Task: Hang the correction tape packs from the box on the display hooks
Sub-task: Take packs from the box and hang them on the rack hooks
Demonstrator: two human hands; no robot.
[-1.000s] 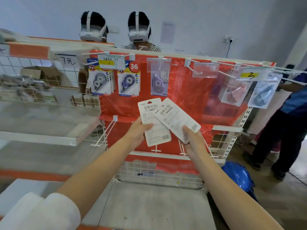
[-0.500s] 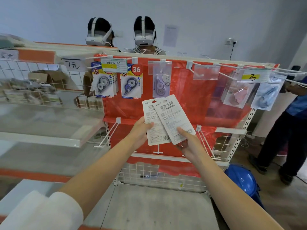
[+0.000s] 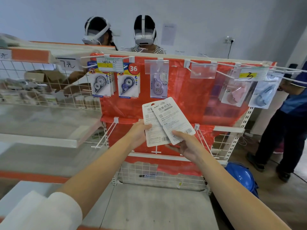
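I hold two white correction tape packs, backs toward me, in front of the red display panel (image 3: 186,100). My left hand (image 3: 138,134) grips the left pack (image 3: 152,130) at its lower left edge. My right hand (image 3: 186,144) pinches the right pack (image 3: 172,117) at its bottom, and this pack overlaps the left one. Both packs sit below the purple pack (image 3: 158,85) that hangs on a top hook. An empty hook with a clear tag (image 3: 203,71) sticks out to the upper right. The box is not in view.
Blue packs (image 3: 128,83) and grey-blue packs (image 3: 100,83) hang at the top left; pink (image 3: 235,93) and light blue packs (image 3: 264,93) at the right. Bare lower hooks (image 3: 103,136) jut out. Two people in headsets stand behind the rack, another person at the right. A blue helmet (image 3: 240,176) lies on the floor.
Both hands have risen a little with the packs. The right pack has slid left over the left pack, so they overlap more. My view has tilted slightly downward.
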